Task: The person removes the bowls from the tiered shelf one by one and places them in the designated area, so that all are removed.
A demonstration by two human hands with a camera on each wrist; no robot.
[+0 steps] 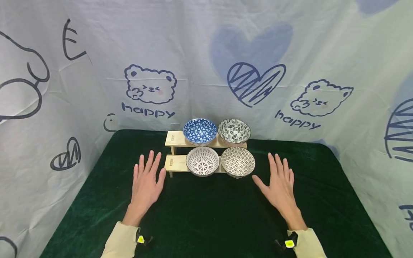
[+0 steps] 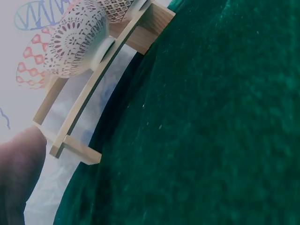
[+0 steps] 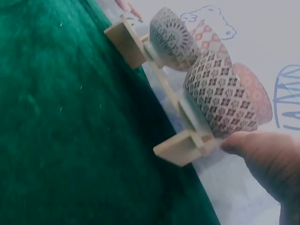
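Observation:
My left hand is spread palm down over the green cloth, just left of a two-step wooden rack, and holds nothing. On the other side my right hand is likewise spread and holds nothing; its thumb points toward the nearest bowl. The lower step carries a bowl with a dark radiating pattern and, to its right, a bowl with a diamond lattice. Up on the back step stand a blue triangle-patterned bowl and a leaf-patterned bowl.
A dark green cloth covers the table. White curtains with blue hearts and bear drawings hang behind and at both sides. The rack's upper step extends left of the blue bowl. Each wrist wears a dark band with a yellow tag.

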